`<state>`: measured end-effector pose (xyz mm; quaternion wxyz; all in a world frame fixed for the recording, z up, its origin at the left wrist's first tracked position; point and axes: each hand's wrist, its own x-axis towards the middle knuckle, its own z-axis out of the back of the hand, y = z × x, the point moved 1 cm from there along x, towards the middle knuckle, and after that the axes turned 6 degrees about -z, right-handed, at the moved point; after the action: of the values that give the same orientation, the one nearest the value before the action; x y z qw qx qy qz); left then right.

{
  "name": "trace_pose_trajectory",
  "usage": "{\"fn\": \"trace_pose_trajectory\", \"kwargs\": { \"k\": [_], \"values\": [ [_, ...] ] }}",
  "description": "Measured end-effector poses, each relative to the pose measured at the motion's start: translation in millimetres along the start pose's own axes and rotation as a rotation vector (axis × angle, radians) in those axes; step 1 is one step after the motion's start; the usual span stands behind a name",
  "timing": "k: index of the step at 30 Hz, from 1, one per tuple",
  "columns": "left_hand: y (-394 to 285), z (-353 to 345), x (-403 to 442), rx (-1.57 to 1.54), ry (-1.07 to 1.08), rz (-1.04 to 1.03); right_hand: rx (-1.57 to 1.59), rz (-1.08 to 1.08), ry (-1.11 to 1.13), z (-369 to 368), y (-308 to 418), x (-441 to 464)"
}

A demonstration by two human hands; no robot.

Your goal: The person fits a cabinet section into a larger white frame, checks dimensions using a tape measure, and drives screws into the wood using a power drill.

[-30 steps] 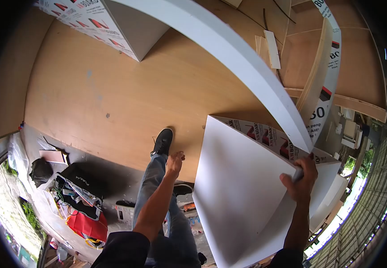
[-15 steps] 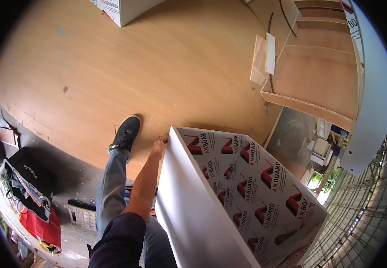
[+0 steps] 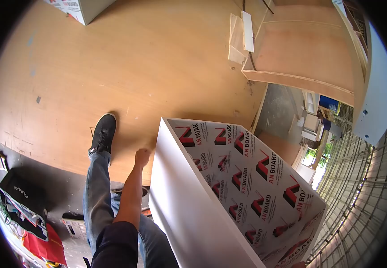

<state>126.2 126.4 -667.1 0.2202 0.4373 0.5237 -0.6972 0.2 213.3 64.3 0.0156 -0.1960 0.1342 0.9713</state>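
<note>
My left hand [image 3: 143,157] is closed in a fist just left of the upper corner of a white cabinet box [image 3: 182,196], a small gap apart from it. What it holds, if anything, is hidden. The box stands tilted in view with its open side facing up; its inner panel [image 3: 247,178] is covered in printed red and black "AN BOARD" film. At the bottom edge of the view, a sliver of my right hand [image 3: 299,265] shows by the box's lower rim, its fingers mostly cut off.
My shoe [image 3: 104,131] rests on the wide wooden board [image 3: 157,67]. A second white box [image 3: 84,9] stands at the far left. Wooden cabinet frames [image 3: 300,49] and a white strip [image 3: 247,31] lie upper right. Wire mesh [image 3: 354,192] lines the right; a tool bag [image 3: 21,210] sits lower left.
My left hand has come off the box's corner edge, moved down and left, and its fingers have curled closed. The view has shifted, so the surroundings sit further left.
</note>
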Motion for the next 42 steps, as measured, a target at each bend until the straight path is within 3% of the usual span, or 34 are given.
{"fn": "trace_pose_trajectory", "kwargs": {
  "k": [1, 2, 3, 4, 7, 10, 12, 13, 15, 17, 19, 21, 24, 26, 28, 29, 31, 33, 34, 35, 36, 37, 39, 42],
  "values": [
    [83, -38, 18, 0.571, 0.227, 0.04, 0.005, 0.006, -0.008, -2, -1, 1],
    [12, 9, -55, 0.493, 0.181, 0.269, 0.009, 0.01, -0.006, -4, -2, 0],
    [26, 6, -84, 0.551, 0.232, 0.291, 0.009, 0.013, -0.006, -3, -2, 3],
    [126, -44, -74, 0.784, 0.552, 0.302, 0.007, 0.014, -0.007, -4, -2, 4],
    [48, -8, -210, 1.027, 0.508, 0.399, 0.018, 0.037, -0.019, -5, -2, 7],
    [68, -8, -242, 0.917, 0.399, 0.445, 0.032, 0.07, -0.036, -7, -1, 3],
    [48, -3, -250, 0.576, 0.085, 0.644, 0.029, 0.112, -0.019, -8, 2, 1],
    [23, 12, -254, 0.316, -0.014, 0.604, 0.027, 0.136, -0.001, -8, 4, -1],
    [-10, 25, -248, 0.176, -0.233, 0.356, 0.033, 0.15, 0.044, -3, 13, -3],
    [-66, 44, -249, -0.18, -0.488, 0.112, 0.078, 0.226, -0.039, -18, 13, -10],
    [-95, 58, -251, -0.506, -0.615, -0.269, 0.141, 0.307, -0.069, -18, 17, -13],
    [-210, 103, -323, -0.663, -0.605, -0.343, 0.211, 0.388, -0.108, -25, 13, -15],
    [-316, 130, -425, -0.75, -0.265, -0.681, 0.152, 0.418, -0.068, -23, 1, -23],
    [-349, 135, -480, -0.698, -0.172, -0.823, 0.264, 0.422, -0.219, -28, -8, -42],
    [-370, 130, -526, -0.322, -0.035, -1.032, 0.394, 0.395, -0.354, -12, -19, -78],
    [-373, 129, -539, -0.155, -0.035, -0.957, 0.359, 0.208, -0.514, -11, -37, -106],
    [-393, 113, -557, 0.033, -0.269, -0.919, 0.345, -0.176, -0.811, -32, -100, -189],
    [-397, 110, -535, -0.024, -0.36, -0.792, 0.323, -0.713, -1.131, -115, -197, -296],
    [-398, 109, -527, 0.036, -0.411, -0.8, 0.261, -1.011, -1.184, -163, -242, -364],
    [-394, 111, -524, 0.044, -0.422, -0.811, -0.012, -1.427, -1.052, -185, -260, -426],
    [-393, 113, -518, 0.065, -0.417, -0.773, -0.066, -1.856, -0.746, -209, -280, -487],
    [-393, 113, -518, 0.088, -0.409, -0.729, 0.016, -2.114, -0.464, -219, -285, -524],
    [-397, 110, -526, 0.033, -0.432, -0.778, 0.544, -2.052, -0.332, -220, -291, -550],
    [-394, 117, -518, 0.058, -0.401, -0.794, 1.376, -1.688, -0.434, -204, -286, -532]
  ]
}}
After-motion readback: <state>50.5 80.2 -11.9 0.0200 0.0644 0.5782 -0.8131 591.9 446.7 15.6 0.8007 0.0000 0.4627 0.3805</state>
